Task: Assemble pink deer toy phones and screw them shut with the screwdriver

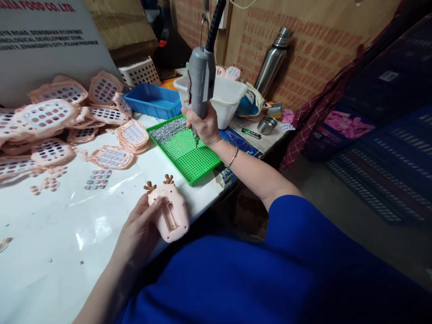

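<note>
My left hand [143,225] holds a pink toy casing [173,225] with brown antlers near the table's front edge, thumb on its back beside an open battery compartment. The casing's back faces up and shows small screw holes. My right hand [205,126] is wrapped round a grey electric screwdriver [201,74], which hangs upright from a hook with a black cable. Its tip points down over a green perforated tray [192,164]. Many small silver screws [170,129] lie heaped at the tray's far left.
Pink casing parts [50,117] are piled at the left, with small button pieces [49,182] and a sticker sheet [97,179]. Behind the tray stand a blue bin [153,101], a white basin [227,96] and a steel bottle [273,60]. A marker [251,133] lies right.
</note>
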Demonstrator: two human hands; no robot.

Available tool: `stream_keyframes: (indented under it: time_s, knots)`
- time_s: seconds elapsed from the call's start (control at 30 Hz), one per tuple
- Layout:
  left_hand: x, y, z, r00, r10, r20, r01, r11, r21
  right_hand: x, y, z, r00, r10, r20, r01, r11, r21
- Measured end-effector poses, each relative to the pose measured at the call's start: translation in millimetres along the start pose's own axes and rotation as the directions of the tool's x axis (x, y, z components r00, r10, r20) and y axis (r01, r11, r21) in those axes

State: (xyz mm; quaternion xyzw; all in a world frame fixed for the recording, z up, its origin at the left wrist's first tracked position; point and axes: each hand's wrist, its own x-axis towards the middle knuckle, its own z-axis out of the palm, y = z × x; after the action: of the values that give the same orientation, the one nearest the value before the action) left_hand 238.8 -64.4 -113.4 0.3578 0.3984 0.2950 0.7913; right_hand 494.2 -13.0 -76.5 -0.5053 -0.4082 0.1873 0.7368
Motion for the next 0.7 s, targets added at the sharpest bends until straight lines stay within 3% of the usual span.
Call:
stream_keyframes:
  time_s: [0.17,0.33,0.5,0.6,0.7]
  knots:
    - [-1.4,6.9,3.5,0.999,-0.044,0.001,0.044,0.999,0.007,6.6,-7.4,3.2,0.999,-0.049,0.008,0.049,0.999,0.016]
    - [-1.9,7.7,2.6,0.994,-0.063,0.094,0.064,0.998,-0.005,-10.3,-42.1,27.4,0.989,-0.133,0.059,0.126,0.986,0.105]
    - [-0.8,4.5,3.8,0.995,-0.032,0.092,0.037,0.998,-0.050,-65.5,-78.9,59.9,0.956,-0.059,0.287,-0.046,0.938,0.345]
    - [-0.5,4.3,3.8,0.992,-0.003,0.128,0.010,0.998,-0.056,-87.9,-87.6,73.2,0.905,-0.008,0.426,-0.130,0.947,0.293]
    - [-0.3,3.8,2.4,0.988,0.009,0.157,-0.001,0.999,-0.047,-92.7,-84.6,79.4,0.867,0.021,0.498,-0.150,0.964,0.220]
